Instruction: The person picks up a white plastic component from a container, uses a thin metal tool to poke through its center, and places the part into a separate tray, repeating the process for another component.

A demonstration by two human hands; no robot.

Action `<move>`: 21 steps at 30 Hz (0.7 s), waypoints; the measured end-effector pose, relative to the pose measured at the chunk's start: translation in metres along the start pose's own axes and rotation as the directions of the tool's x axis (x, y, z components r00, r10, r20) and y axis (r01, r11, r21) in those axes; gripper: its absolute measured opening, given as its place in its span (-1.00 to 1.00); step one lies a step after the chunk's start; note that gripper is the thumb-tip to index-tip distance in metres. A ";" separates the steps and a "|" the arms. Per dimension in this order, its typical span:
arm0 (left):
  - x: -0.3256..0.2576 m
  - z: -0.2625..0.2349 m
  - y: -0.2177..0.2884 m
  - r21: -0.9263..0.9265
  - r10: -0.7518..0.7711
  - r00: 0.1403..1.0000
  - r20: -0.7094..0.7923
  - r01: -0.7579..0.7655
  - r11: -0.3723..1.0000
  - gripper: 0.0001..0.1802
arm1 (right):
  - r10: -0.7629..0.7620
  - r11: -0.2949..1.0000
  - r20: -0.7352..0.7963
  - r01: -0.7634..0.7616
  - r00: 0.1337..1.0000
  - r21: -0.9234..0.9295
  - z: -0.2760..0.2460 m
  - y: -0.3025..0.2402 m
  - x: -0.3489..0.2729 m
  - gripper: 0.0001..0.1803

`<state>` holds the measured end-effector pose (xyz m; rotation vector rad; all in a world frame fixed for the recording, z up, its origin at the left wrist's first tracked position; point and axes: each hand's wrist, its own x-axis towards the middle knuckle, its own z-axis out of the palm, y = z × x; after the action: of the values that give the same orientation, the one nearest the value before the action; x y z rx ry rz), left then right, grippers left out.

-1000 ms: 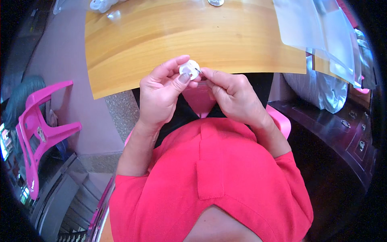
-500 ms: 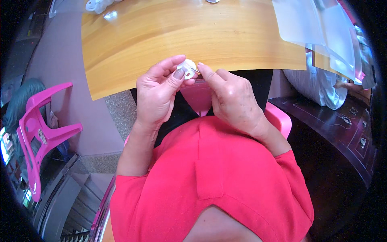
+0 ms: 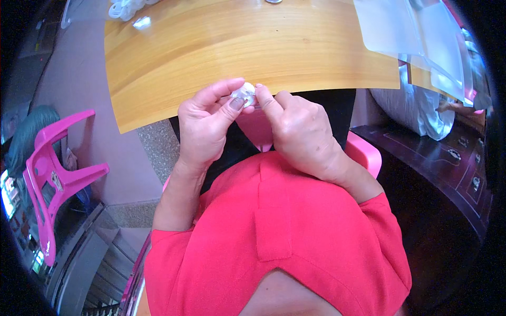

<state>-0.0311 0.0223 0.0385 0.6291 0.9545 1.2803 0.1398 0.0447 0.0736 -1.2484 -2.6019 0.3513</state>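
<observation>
Begin with the wood-grained worktop. Find translucent plastic lying along its right edge. Note right hand at the near edge: forefinger extended against or just beside the rim of the white disc, other fingers curled; cannot tell whether grasping anything. Note left hand pinching the disc between thumb and fingers. Record cluster of white pieces by the far left corner. Locate disc at the near edge, about midway along, held up. Judge light, stiff, probably plastic, smooth enough to slip, unlikely to break. Grip by opposite rims, or thumb on face with fingers behind.
</observation>
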 end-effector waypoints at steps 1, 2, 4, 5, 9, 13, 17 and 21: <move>-0.001 0.000 0.000 0.010 0.004 1.000 0.006 -0.004 1.000 -0.70 | -0.013 0.999 0.000 0.013 1.000 -0.046 0.000 -0.001 0.001 -0.67; -0.001 0.000 0.000 0.020 0.008 1.000 0.013 -0.009 1.000 -0.71 | -0.026 0.995 0.000 0.026 1.000 -0.093 -0.001 -0.002 0.001 -0.68; -0.002 0.000 -0.003 0.009 0.027 0.999 0.026 -0.027 1.000 -0.71 | -0.027 0.993 0.018 0.029 0.999 -0.112 -0.003 -0.003 0.001 -0.70; -0.003 0.000 -0.003 -0.004 0.046 0.998 0.037 -0.045 0.999 -0.72 | -0.029 0.991 0.037 0.033 0.999 -0.130 -0.005 -0.004 0.002 -0.72; -0.003 -0.001 -0.004 0.022 0.044 0.998 0.050 -0.045 0.999 -0.72 | -0.040 0.995 0.118 0.050 0.992 -0.086 -0.017 0.001 0.006 -0.78; -0.002 -0.004 -0.005 0.035 0.047 0.995 0.092 -0.051 0.998 -0.73 | -0.101 0.994 0.269 0.089 0.958 0.055 -0.025 0.014 0.010 -0.79; 0.000 -0.003 -0.007 0.013 0.028 0.994 0.105 -0.030 0.999 -0.72 | -0.097 0.975 0.328 0.024 0.940 0.220 -0.028 0.023 0.011 -0.70; 0.004 -0.003 -0.004 -0.046 -0.014 0.996 0.089 0.018 0.999 -0.70 | -0.058 0.973 0.262 -0.004 0.963 0.229 -0.026 0.017 0.009 -0.68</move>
<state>-0.0321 0.0254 0.0324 0.6354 0.8524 1.2465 0.1554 0.0650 0.0936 -1.1535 -2.6947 0.8418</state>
